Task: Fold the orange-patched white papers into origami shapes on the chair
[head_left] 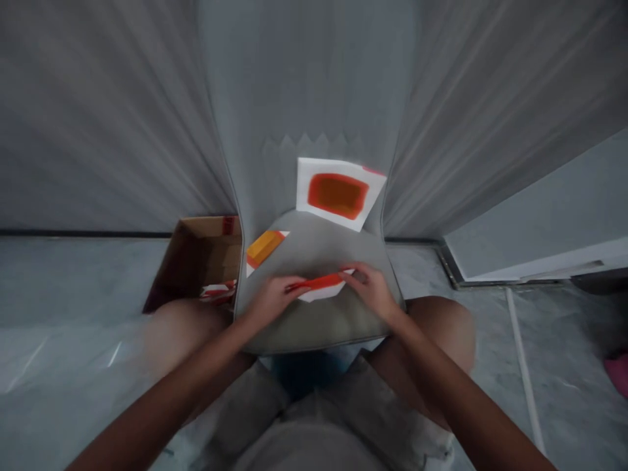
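A folded piece of red and white paper (321, 286) lies on a grey chair seat (314, 327) right in front of me. My left hand (272, 299) pinches its left end and my right hand (371, 288) presses its right end, fingers curled onto it. Behind them a white sheet with an orange rectangle (338, 193) leans on the chair back. A smaller orange and white folded piece (263, 249) lies at the seat's left edge.
An open cardboard box (196, 261) stands on the floor left of the chair with red and white papers inside. Grey curtains hang behind. A white pole (523, 366) lies on the floor at right, a pink thing (619, 374) at the far right. My knees flank the seat.
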The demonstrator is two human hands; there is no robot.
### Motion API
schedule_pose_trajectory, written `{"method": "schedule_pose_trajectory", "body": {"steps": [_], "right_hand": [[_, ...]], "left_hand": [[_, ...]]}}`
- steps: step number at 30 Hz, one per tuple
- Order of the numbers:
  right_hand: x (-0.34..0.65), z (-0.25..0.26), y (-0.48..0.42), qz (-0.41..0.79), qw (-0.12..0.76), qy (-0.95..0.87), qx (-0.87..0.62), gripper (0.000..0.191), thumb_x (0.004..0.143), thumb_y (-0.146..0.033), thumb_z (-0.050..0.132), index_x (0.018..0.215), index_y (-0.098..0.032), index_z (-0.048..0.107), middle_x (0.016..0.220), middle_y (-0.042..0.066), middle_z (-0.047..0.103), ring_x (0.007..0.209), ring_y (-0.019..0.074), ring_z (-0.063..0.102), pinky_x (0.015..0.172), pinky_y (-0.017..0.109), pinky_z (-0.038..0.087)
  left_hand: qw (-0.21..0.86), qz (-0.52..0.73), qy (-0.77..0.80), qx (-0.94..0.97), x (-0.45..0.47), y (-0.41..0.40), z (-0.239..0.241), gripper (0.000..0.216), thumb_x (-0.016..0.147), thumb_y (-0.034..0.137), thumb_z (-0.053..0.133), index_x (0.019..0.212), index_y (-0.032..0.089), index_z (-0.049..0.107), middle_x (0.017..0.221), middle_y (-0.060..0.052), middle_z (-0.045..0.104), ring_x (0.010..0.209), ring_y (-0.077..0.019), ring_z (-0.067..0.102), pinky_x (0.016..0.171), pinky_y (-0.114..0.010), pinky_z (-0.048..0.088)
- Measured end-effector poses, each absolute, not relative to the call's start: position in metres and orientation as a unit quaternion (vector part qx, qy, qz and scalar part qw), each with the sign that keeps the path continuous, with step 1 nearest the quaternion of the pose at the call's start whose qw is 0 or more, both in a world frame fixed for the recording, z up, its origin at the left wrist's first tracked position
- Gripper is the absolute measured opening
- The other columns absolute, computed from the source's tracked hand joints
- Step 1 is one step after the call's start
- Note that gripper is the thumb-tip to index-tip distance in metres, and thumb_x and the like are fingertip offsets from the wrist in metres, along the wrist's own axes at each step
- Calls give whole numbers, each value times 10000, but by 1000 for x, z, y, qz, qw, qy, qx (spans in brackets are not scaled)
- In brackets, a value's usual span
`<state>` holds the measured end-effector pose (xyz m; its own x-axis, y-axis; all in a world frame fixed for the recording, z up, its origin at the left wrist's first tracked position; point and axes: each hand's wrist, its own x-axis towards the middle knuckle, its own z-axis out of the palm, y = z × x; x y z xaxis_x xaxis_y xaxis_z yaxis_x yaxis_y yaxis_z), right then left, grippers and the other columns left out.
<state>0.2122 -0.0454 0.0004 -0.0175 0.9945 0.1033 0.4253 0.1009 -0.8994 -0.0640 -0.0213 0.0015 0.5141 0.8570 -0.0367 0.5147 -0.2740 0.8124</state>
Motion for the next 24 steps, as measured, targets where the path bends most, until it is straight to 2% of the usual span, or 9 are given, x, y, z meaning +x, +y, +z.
{"method": "schedule_pose_trajectory", "body": {"steps": [3, 6, 11, 14, 19, 24], "right_hand": [[220, 5, -13, 427, 392, -571, -582, 439, 843, -553, 762, 1147, -236, 762, 782, 21, 730, 720, 209, 659, 666, 336, 529], [225, -5, 16, 476, 377, -554, -569, 440, 783, -542, 801, 1100, -239, 769, 670, -14, 650, 637, 184, 596, 609, 323, 482], [226, -25, 52, 519, 378, -535, -549, 445, 731, -518, 847, 1092, -268, 775, 735, -5, 684, 692, 192, 616, 649, 333, 488], [226, -24, 65, 523, 406, -495, -563, 446, 738, -518, 857, 1103, -275, 771, 737, -5, 678, 707, 192, 624, 675, 341, 495], [223, -12, 79, 591, 429, -421, -538, 420, 793, -606, 802, 1025, -256, 791, 926, 41, 747, 796, 185, 664, 722, 340, 521], [217, -6, 80, 608, 413, -393, -552, 350, 718, -545, 871, 887, -245, 808, 868, 22, 749, 741, 150, 619, 664, 292, 490]], "left_hand": [[496, 216, 444, 715, -58, 7, 8, 344, 945, 523, 675, 992, 202, 788, 981, -29, 789, 892, -200, 699, 760, -271, 499], [572, 175, 411, 688, -56, 38, 5, 325, 894, 495, 729, 1024, 201, 781, 988, -41, 787, 872, -189, 695, 733, -262, 492], [570, 135, 395, 707, -46, 74, -7, 320, 920, 487, 688, 1039, 205, 781, 990, -47, 784, 857, -176, 680, 714, -259, 484], [575, 161, 402, 694, -36, 84, -8, 315, 929, 478, 673, 1015, 192, 774, 929, -40, 774, 796, -160, 664, 678, -254, 474], [565, 226, 440, 660, -24, 95, 4, 322, 928, 482, 681, 1030, 192, 777, 948, -39, 776, 791, -150, 661, 673, -245, 479], [553, 259, 472, 636, -20, 94, 6, 351, 905, 502, 706, 1034, 184, 780, 980, -44, 782, 838, -164, 679, 694, -248, 502]]}}
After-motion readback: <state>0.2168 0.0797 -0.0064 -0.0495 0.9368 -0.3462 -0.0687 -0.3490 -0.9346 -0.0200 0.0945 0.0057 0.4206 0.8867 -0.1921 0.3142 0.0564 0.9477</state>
